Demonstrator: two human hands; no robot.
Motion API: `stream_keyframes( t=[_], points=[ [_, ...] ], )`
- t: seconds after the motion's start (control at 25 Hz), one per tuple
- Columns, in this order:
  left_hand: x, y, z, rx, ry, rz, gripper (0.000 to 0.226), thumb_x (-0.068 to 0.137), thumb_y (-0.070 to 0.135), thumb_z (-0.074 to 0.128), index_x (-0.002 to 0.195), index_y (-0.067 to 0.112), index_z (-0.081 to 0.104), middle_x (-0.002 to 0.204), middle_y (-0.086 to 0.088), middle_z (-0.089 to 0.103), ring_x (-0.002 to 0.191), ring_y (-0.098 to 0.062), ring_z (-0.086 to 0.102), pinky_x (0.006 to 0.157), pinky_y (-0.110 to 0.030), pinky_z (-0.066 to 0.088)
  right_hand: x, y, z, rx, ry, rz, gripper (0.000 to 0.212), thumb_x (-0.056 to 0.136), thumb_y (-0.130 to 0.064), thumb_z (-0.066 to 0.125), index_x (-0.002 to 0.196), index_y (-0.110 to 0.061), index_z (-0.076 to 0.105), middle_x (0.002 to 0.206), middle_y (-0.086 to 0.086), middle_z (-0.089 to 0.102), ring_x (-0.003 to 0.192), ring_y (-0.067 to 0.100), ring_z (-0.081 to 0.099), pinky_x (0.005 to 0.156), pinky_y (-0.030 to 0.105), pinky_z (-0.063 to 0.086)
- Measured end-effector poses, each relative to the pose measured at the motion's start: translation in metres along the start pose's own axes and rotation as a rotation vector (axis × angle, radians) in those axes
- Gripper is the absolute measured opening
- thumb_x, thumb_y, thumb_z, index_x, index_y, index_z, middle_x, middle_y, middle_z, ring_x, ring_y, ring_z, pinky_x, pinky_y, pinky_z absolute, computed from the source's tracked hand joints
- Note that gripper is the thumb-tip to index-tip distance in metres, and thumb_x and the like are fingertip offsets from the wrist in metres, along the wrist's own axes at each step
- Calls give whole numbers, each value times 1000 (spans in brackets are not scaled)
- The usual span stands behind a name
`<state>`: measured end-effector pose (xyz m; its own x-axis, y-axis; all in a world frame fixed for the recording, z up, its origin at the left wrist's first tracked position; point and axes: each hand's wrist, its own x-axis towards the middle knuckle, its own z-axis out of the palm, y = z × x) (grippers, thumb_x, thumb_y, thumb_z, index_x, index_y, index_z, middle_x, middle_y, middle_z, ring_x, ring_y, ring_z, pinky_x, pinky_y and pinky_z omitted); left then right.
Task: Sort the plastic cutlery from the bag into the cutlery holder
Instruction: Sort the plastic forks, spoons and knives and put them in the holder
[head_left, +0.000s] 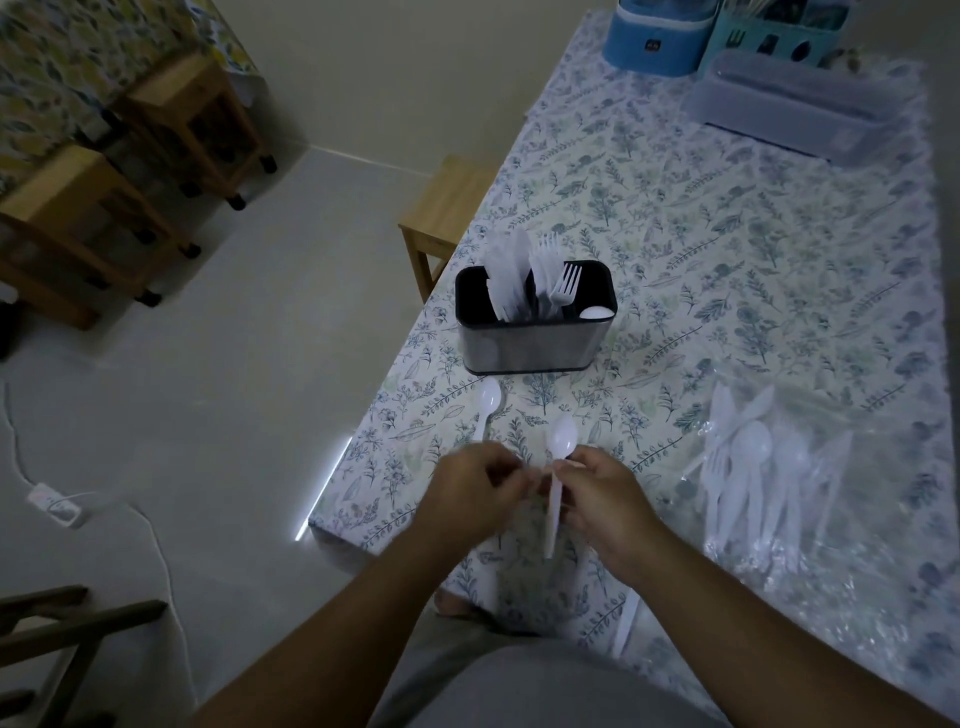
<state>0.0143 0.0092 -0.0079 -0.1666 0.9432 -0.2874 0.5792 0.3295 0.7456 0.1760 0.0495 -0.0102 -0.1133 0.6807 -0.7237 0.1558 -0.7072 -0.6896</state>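
Standing near the desk's (675, 234) left edge, the cutlery holder (535, 332) is a metal box with a black inner lining, split into compartments. White plastic knives (506, 280) lean in its left compartment, white forks (558, 275) stand tines-up in the middle, and a single white spoon bowl (596, 312) shows in the right one.

The clear plastic bag (769, 467) lies flat toward the desk's near right side, well apart from the holder. Through it show more white pieces, spoons and at least one fork, loosely piled.

Both hands meet over the near left corner of the desk. The right hand (608, 499) has its grip pinched on the handle of a white spoon (558, 467), held roughly upright with the bowl pointing toward the holder and the handle end hanging down past the fingers. The left hand (475, 493) is blurred; its fingers are curled and brought against the same handle, so the grip looks closed, though whether it truly clasps the handle cannot be told.

Another white spoon (488, 405) lies on the desk just in front of the holder, bowl toward it, its handle running under the left hand.

At the far end of the desk sit a blue container (654, 41) with a small dark label too small to read, a teal caddy (769, 36), and a clear lidded box (795, 104).
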Motion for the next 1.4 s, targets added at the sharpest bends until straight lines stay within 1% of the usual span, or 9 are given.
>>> stream_keyframes(
  t=[0.12,0.28,0.48,0.64,0.76,0.92,1.16,1.28,1.4],
  points=[
    [28,-6,-5,31,244,-168,10,94,18,66,101,16,60,98,2,62,76,-3,55,59,-13,39,-2,3,-15,102,42,46,22,99,-4,51,117,-5,64,87,15,65,81,29,69,80,47,63],
    [41,-3,2,-81,54,-300,13,91,16,70,98,16,58,92,-6,70,63,-12,60,49,-20,47,-8,8,-32,195,109,74,38,96,2,49,126,-20,58,89,14,65,65,19,58,53,30,49],
    [-4,52,54,-439,-309,-206,7,86,14,77,88,15,71,83,-4,76,74,-21,73,72,-34,62,-14,13,-54,310,131,-17,28,101,-20,57,130,-17,59,102,12,72,92,27,72,85,44,59],
    [-6,66,93,-164,-281,-10,6,89,20,71,84,21,74,75,10,70,67,2,65,63,-13,51,-33,13,-87,185,404,-85,24,102,-19,54,124,-17,63,93,9,72,74,21,70,61,33,57],
    [4,65,109,-16,-211,-10,10,90,21,68,100,20,65,86,7,62,75,-4,61,65,-19,53,-48,26,-117,113,463,-59,25,103,-27,55,127,-23,59,91,7,72,58,18,59,46,28,44],
    [12,68,126,224,-239,125,9,95,18,61,90,12,67,91,-1,59,74,-9,55,62,-13,40,-60,51,-132,36,378,-5,31,104,-21,50,135,-23,56,95,8,71,60,16,55,49,29,40],
    [-9,64,130,231,-288,99,31,79,44,72,97,22,59,91,4,60,79,-13,62,67,-33,58,-57,61,-141,101,266,31,35,104,-11,43,132,-25,60,98,9,65,68,18,55,52,29,41],
    [-18,67,134,357,-278,195,24,86,36,68,99,18,56,88,0,63,77,-18,62,68,-38,57,-57,57,-138,136,211,18,36,104,-10,43,129,-28,62,100,8,65,71,18,57,53,28,44],
    [-12,74,126,167,-152,42,14,93,22,64,106,16,63,88,5,68,72,-9,66,66,-28,59,-58,52,-135,139,170,-5,39,102,-5,44,128,-27,63,100,7,66,75,18,60,55,28,48]
  ],
)
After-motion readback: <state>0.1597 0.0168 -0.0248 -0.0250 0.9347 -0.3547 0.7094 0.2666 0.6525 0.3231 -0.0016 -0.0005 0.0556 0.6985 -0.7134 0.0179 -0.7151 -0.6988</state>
